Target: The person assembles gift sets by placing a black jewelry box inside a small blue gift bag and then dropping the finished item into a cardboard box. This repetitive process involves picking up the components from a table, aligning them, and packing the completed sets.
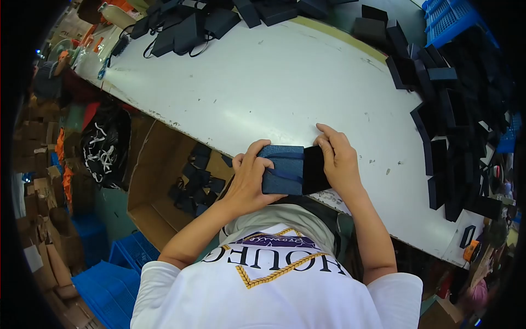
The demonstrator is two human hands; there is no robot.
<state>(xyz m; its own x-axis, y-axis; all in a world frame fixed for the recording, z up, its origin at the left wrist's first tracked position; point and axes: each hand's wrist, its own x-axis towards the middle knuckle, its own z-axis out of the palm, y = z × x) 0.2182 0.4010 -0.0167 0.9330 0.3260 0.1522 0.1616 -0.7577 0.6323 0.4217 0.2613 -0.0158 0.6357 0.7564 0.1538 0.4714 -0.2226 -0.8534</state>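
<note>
My left hand (247, 180) is closed around a dark blue box (284, 171), its fingers along the far and left edges and the thumb at the near edge. Bands of ribbon seem to cross the box's upper face. My right hand (342, 163) pinches a flat black piece (314, 172) at its right side. That piece meets the right end of the blue box; whether it runs inside is hidden. Both are held just above the near edge of the white table, in front of my body.
Black boxes with cord loops (189, 33) lie at the table's far left. Open black boxes (430, 126) pile along the right side. A cardboard carton (148, 186) holding small dark boxes stands below the table edge, near blue crates (107, 285). The white table (241, 82) has scuff marks.
</note>
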